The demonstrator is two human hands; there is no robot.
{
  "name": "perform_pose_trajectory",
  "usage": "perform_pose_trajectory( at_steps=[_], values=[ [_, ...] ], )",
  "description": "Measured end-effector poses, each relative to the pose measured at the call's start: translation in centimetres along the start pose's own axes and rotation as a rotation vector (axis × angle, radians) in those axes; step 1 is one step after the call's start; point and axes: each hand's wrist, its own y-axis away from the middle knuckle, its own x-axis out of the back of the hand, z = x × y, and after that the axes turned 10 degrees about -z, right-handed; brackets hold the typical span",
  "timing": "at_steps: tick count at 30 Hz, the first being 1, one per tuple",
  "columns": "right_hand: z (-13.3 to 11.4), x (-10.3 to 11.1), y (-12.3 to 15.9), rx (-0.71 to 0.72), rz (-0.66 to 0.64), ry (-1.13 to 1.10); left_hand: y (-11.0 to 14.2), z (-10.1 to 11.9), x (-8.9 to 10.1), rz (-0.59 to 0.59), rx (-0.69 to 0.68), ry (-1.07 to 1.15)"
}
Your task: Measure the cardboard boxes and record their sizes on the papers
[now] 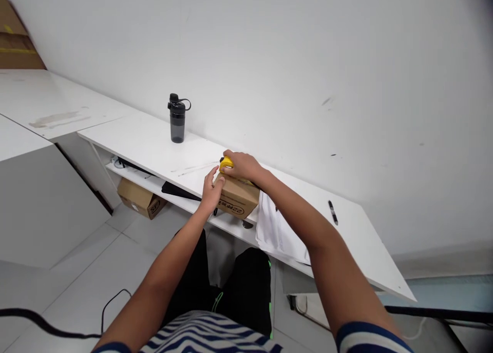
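A small cardboard box [238, 199] with black print rests at the front edge of the white shelf desk. My left hand [212, 191] steadies its left end, the thumb on the upper edge and the fingers partly spread along the side. Above the far part of the box, my right hand [242, 166] is closed round a yellow roll of tape [226, 164]. A bit of yellow shows on the box top under this hand, mostly hidden by the wrist. White paper sheets [275, 229] lie just right of the box, under my right forearm.
A dark water bottle [177, 122] stands near the wall at the back left. A black pen [333, 212] lies on the desk [358, 245] at right. Another cardboard box [138, 196] sits below the lower shelf, and a large carton [17, 39] stands far left.
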Motion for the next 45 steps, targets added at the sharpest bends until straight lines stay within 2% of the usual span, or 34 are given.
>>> perform_pose_trajectory(
  at_steps=[4, 11, 15, 19, 25, 28, 30, 33, 36, 40, 43, 45],
  values=[
    [2.0, 0.4, 3.2, -0.041, -0.048, 0.035, -0.1, 0.0, -0.1, 0.055, -0.053, -0.052],
    [5.8, -0.8, 12.4, -0.232, -0.081, -0.11, -0.8, -0.7, -0.3, 0.1, -0.055, -0.063],
    [6.9, -1.6, 14.4, -0.31, -0.037, -0.215, -1.2, -1.1, -0.6, 0.095, -0.061, -0.043],
    [6.6, -1.6, 12.7, -0.337, 0.066, -0.26, -1.3, -1.3, -0.7, 0.1, -0.056, -0.032],
    [3.3, -1.5, 5.2, -0.207, 0.107, -0.183, -1.1, -0.4, -0.7, 0.08, -0.034, -0.015],
    [1.2, -1.4, 1.7, -0.138, 0.149, -0.195, -0.1, 0.2, -1.5, 0.055, -0.007, -0.026],
    [0.4, -0.8, 0.3, -0.102, 0.16, -0.227, 1.0, 0.3, -2.4, 0.051, 0.023, -0.05],
    [0.2, 0.6, 0.1, -0.12, 0.216, -0.256, 2.5, 0.3, -3.5, 0.01, 0.072, -0.094],
    [1.2, 1.5, 1.3, -0.254, 0.262, -0.22, 2.1, 0.6, -3.3, -0.033, 0.06, -0.084],
    [2.8, 1.3, 2.6, -0.453, 0.237, -0.187, -2.2, 1.1, -1.9, -0.042, 0.022, 0.019],
    [3.7, 0.5, 2.5, -0.553, 0.227, -0.209, -5.4, 0.7, -2.0, -0.185, 0.053, 0.051],
    [4.0, 0.1, 2.2, -0.58, 0.214, -0.225, -6.3, 0.2, -2.5, -0.255, 0.077, 0.073]
  ],
)
